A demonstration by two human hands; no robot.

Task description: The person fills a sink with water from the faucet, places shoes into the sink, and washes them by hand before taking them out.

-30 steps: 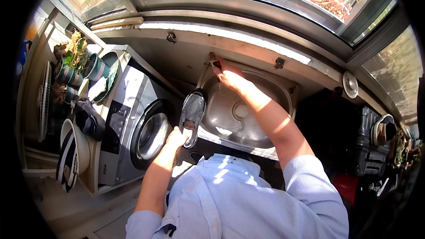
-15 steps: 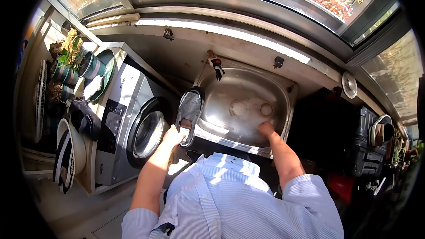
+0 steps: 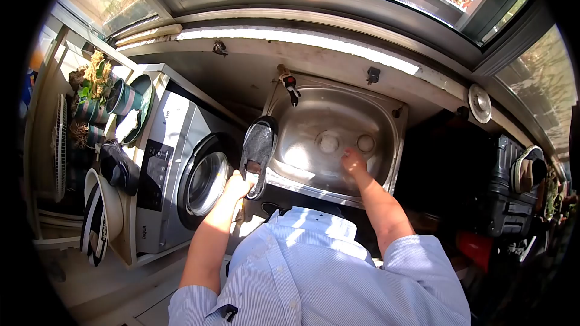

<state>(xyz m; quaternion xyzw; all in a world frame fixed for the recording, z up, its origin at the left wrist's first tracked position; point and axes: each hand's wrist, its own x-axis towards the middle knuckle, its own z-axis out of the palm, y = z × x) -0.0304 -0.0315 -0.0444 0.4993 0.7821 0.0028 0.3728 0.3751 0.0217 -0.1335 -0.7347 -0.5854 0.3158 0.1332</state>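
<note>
My left hand (image 3: 242, 185) is closed on the heel end of a dark, wet-looking shoe (image 3: 258, 146), held at the left edge of the metal sink (image 3: 314, 105). Inside the basin, my right hand (image 3: 353, 160) hangs over the lower right part, its fingers drawn together; what they hold, if anything, is too small to tell. A round drain piece (image 3: 365, 143) lies just above it, right of the drain area (image 3: 327, 142). The tap (image 3: 290, 87) with a red mark stands at the sink's back left corner.
On the left is a front-loading washing machine (image 3: 166, 172) with a dark shoe (image 3: 118, 166), potted plants (image 3: 124, 98) and a white bowl (image 3: 112, 211) beside it. A black case (image 3: 504, 196) stands at the right, below a window frame (image 3: 338, 6).
My right hand has left the tap and come down into the sink, then shifted slightly left and up. My left hand still holds the shoe. The round drain piece now shows beside the drain area.
</note>
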